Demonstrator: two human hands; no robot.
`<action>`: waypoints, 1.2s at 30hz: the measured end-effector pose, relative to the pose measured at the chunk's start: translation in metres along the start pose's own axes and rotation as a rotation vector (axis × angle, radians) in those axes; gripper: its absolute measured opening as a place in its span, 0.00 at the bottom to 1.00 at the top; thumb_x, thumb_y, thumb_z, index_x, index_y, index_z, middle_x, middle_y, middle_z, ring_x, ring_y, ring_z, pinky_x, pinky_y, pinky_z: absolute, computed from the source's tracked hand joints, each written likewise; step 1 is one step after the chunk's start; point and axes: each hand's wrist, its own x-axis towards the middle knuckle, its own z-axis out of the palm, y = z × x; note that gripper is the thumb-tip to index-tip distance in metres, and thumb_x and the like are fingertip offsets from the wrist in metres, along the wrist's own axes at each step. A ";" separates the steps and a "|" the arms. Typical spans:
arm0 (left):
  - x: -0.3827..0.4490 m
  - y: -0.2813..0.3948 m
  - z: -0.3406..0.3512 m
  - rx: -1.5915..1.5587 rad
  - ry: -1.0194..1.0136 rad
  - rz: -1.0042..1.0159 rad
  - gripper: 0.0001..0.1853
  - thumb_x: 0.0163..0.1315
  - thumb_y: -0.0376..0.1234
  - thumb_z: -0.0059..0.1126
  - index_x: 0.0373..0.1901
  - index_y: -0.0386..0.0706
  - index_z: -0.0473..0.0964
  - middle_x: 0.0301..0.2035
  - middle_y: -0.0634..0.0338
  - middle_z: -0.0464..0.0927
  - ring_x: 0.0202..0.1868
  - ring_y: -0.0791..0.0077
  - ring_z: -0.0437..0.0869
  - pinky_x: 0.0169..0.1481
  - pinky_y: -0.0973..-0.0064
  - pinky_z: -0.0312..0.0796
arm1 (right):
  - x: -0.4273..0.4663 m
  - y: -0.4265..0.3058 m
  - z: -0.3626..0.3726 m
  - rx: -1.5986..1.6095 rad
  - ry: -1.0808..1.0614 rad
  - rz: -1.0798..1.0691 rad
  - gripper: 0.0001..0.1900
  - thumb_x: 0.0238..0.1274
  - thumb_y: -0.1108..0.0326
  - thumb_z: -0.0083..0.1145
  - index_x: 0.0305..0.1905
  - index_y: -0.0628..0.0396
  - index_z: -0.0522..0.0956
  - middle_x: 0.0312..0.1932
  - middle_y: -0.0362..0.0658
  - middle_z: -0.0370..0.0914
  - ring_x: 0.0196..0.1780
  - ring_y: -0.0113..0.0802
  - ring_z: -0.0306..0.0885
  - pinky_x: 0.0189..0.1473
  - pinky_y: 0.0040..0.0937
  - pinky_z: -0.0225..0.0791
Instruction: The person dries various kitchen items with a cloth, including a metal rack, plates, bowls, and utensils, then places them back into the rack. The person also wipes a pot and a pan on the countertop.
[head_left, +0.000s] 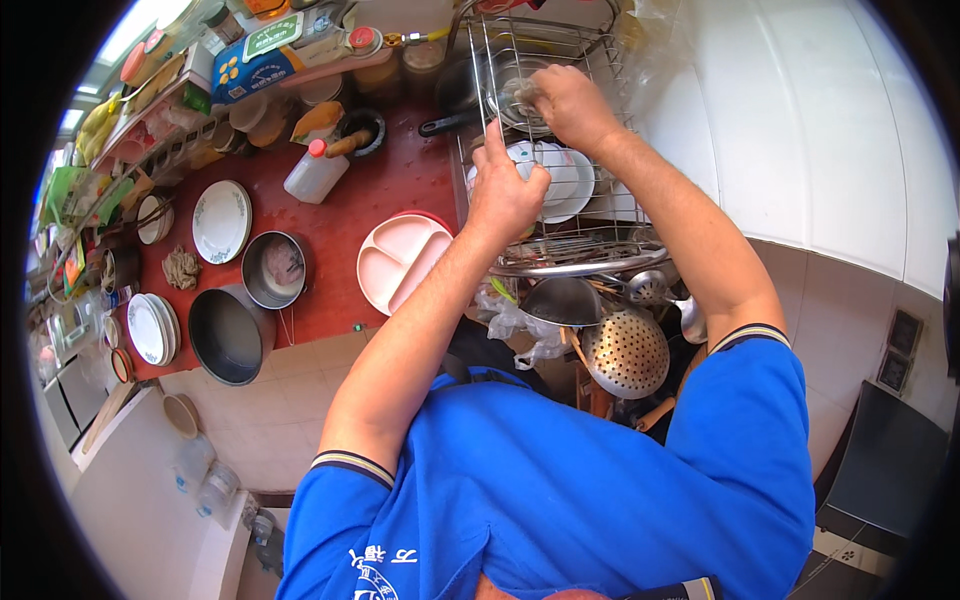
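Note:
My left hand (508, 191) is at the near-left side of a metal wire dish rack (574, 268), its fingers bent around the wires and the index finger lying along one. Further in, my right hand (574, 105) pinches what looks like a greyish rag (525, 91) against the rack's wires. Behind the wires near that hand is a round metal pan or lid (512, 120), partly hidden. White bowls and plates (574, 184) stand inside the rack below both hands. A black-handled pan (450, 124) is just left of the rack.
On the red tabletop (337, 247) are a pink divided plate (397, 251), two metal pots (229, 337), stacked plates (221, 221), a crumpled rag (181, 268), a plastic bottle (316, 172) and a mortar (367, 129). A perforated skimmer (626, 352) and a ladle (562, 301) hang below the rack.

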 end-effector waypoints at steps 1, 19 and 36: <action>0.001 -0.002 0.000 -0.001 0.006 0.007 0.52 0.61 0.42 0.60 0.81 0.32 0.44 0.62 0.27 0.66 0.62 0.30 0.75 0.70 0.48 0.70 | -0.001 0.002 0.001 -0.016 0.018 -0.013 0.08 0.65 0.66 0.61 0.45 0.57 0.82 0.41 0.53 0.84 0.49 0.57 0.82 0.53 0.51 0.76; 0.002 0.000 0.000 0.070 -0.039 -0.004 0.50 0.64 0.40 0.58 0.81 0.29 0.44 0.63 0.30 0.65 0.59 0.46 0.81 0.66 0.55 0.75 | -0.011 -0.001 0.011 -0.117 0.019 -0.011 0.07 0.59 0.70 0.64 0.43 0.53 0.83 0.41 0.49 0.80 0.48 0.54 0.76 0.52 0.50 0.72; 0.000 0.000 0.000 0.058 -0.004 0.009 0.50 0.63 0.41 0.59 0.81 0.28 0.45 0.64 0.30 0.65 0.61 0.44 0.80 0.68 0.54 0.74 | -0.021 0.033 -0.034 -0.536 -0.214 -0.053 0.06 0.58 0.69 0.60 0.37 0.50 0.87 0.47 0.45 0.79 0.56 0.46 0.75 0.57 0.45 0.70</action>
